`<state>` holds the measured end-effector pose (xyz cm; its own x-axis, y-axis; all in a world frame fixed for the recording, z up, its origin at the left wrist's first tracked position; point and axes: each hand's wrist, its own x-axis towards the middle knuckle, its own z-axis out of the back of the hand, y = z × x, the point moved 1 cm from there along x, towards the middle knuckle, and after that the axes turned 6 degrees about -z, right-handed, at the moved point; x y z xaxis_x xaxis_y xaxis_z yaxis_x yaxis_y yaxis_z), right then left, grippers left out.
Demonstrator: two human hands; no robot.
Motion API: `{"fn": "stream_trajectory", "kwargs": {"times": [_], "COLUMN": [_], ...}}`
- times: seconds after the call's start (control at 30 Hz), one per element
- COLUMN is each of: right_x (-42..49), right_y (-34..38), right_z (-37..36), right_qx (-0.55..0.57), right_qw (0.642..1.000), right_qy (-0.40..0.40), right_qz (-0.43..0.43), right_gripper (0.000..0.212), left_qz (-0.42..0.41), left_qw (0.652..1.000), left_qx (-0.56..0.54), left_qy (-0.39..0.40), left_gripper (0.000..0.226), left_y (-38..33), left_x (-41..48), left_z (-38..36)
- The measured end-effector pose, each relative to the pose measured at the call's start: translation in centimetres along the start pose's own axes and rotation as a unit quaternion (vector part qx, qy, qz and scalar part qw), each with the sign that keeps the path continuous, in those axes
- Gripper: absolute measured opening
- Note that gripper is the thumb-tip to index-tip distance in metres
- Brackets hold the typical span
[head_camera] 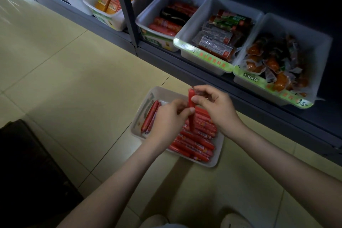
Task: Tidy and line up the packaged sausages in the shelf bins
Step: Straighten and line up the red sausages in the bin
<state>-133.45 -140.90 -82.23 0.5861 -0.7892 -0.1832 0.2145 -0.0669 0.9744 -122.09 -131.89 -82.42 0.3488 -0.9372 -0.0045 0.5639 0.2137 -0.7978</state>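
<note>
Left hand: the left hand (167, 116), at the centre of the frame, has its fingers curled and pinches the held sausage (191, 100) about halfway down its length.
Right hand: the right hand (214, 105), just right of the left, pinches the same sausage near its top end between thumb and forefinger, its other fingers loosely bent.
Held sausage: red, nearly upright in the frame, above the floor bin (157, 92).
Floor bin: white, on the tiled floor (74, 79) below centre, just in front of the shelf (203, 81).
Sausages in bin: the red sausages (196, 141) lie side by side, slanting across the right part; two more (150, 116) lie along the left wall.
Shelf bins: across the upper right, the first bin (157, 5) holds red sausages and a dark pack, the middle bin (201, 18) clear-wrapped packs, the right bin (316, 46) orange-brown packs.
Upper left: another bin (88, 3) with orange and yellow packs, behind the grey post (124, 5).
Lower left: a dark object (27, 163), too dim to tell.
Bottom edge: pale shoes (235, 220).
</note>
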Motion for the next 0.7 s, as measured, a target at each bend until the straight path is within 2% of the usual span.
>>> {"fn": "stream_trajectory", "kwargs": {"times": [0.07,0.13,0.2,0.27,0.33,0.43,0.5,0.7], "right_x": [0.2,0.0,-0.5,-0.9,-1.1,-1.0,-1.0,-0.7], "right_y": [-0.4,-1.2,-1.8,-1.9,-1.4,-0.5,-0.1,-0.3], "right_z": [0.2,0.4,0.2,0.0,0.0,0.1,0.1,0.4], "right_qx": [-0.011,-0.063,-0.091,-0.08,-0.109,-0.183,-0.182,-0.015], "right_qw": [0.998,0.988,0.979,0.986,0.989,0.982,0.983,0.999], "right_qy": [0.048,0.114,0.137,0.098,0.069,0.052,0.029,0.04], "right_qz": [-0.037,-0.088,-0.117,-0.112,-0.073,-0.004,0.023,-0.017], "right_gripper": [0.03,0.025,0.01,0.016,0.017,0.021,0.016,0.016], "left_qz": [0.031,0.109,0.207,0.272,0.296,0.292,0.291,0.295], "left_qw": [0.996,0.963,0.881,0.798,0.758,0.754,0.742,0.729], "left_qx": [-0.084,-0.241,-0.414,-0.521,-0.564,-0.572,-0.589,-0.605], "left_qy": [-0.024,-0.055,-0.096,-0.129,-0.14,-0.136,-0.134,-0.122], "left_gripper": [0.021,0.021,0.021,0.022,0.023,0.022,0.021,0.011], "left_y": [0.5,0.9,1.0,1.2,1.3,1.4,1.2,2.0], "left_x": [0.3,0.5,0.9,1.3,1.4,1.3,1.3,1.7], "left_z": [-0.2,-0.3,-0.1,0.4,0.7,0.8,0.7,1.2]}}
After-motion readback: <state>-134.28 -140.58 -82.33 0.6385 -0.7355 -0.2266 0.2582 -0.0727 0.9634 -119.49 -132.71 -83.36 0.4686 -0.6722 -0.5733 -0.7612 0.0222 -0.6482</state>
